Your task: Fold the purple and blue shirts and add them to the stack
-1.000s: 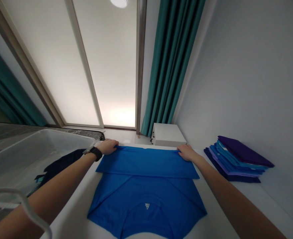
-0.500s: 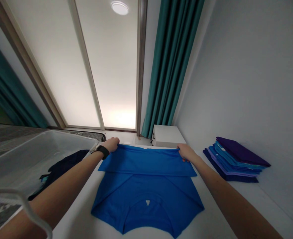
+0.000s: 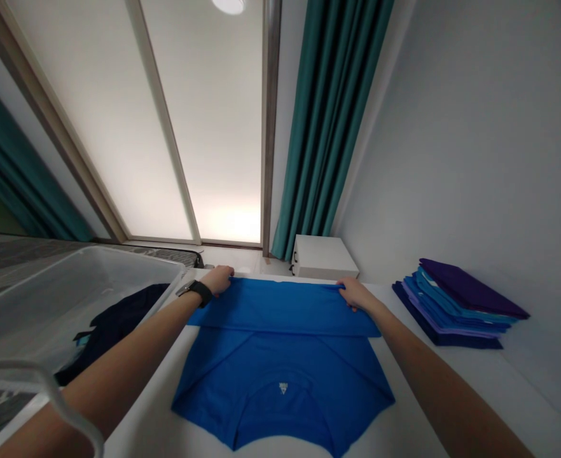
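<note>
- The white table (image 3: 407, 434) carries everything in reach.
- On its left, a clear tub (image 3: 128, 267) contains dark clothes (image 3: 123, 316).
- The shirt (image 3: 285, 353), plain bright blue, lies on the table's middle, neckline toward the wearer. A flat band is folded across its far part, and the band's straight lower edge juts past the body on both sides. Below it, slanting creases run outward, the near sides flare to points, and the collar makes a wide curve.
- Well to the right stands a folded stack (image 3: 457, 310) in purple, blues and lilac.
- The left hand (image 3: 217, 280) and right hand (image 3: 354, 294) each have their fingers pinching the shirt's far edge, near opposite ends.
- A black-strapped watch (image 3: 199, 292) circles the left wrist.
- A small pale print (image 3: 283, 387) marks the inner neck.
</note>
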{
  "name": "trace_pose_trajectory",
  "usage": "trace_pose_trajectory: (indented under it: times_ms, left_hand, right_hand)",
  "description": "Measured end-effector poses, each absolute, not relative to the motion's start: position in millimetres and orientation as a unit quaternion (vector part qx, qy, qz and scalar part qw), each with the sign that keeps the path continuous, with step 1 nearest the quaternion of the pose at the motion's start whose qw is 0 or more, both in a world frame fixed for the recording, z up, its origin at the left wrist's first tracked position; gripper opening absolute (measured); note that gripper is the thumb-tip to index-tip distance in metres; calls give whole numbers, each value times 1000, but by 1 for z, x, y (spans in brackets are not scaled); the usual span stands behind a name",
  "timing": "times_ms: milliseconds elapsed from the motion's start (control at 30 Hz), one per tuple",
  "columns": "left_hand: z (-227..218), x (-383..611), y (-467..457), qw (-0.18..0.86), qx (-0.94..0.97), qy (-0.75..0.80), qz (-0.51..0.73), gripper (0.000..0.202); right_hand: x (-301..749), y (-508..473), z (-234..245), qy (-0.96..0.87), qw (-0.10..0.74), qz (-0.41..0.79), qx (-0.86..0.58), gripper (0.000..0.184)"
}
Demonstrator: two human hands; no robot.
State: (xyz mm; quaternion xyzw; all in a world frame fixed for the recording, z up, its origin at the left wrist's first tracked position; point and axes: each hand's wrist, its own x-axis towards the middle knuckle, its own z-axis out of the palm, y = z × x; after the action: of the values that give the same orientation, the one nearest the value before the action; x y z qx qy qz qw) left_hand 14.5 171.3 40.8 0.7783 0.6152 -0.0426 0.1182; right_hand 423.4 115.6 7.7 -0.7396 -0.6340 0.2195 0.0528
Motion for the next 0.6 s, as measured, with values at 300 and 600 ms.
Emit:
trace_pose_trajectory:
  times_ms: [300, 600]
  left_hand:
    - [47, 9, 176, 43, 793, 607, 23, 28]
    - [72, 16, 182, -3, 794, 597, 115, 29]
  right_hand:
    - [428, 113, 17, -613, 125, 233, -744, 24]
    - [432, 124, 39, -584, 224, 216, -750, 26]
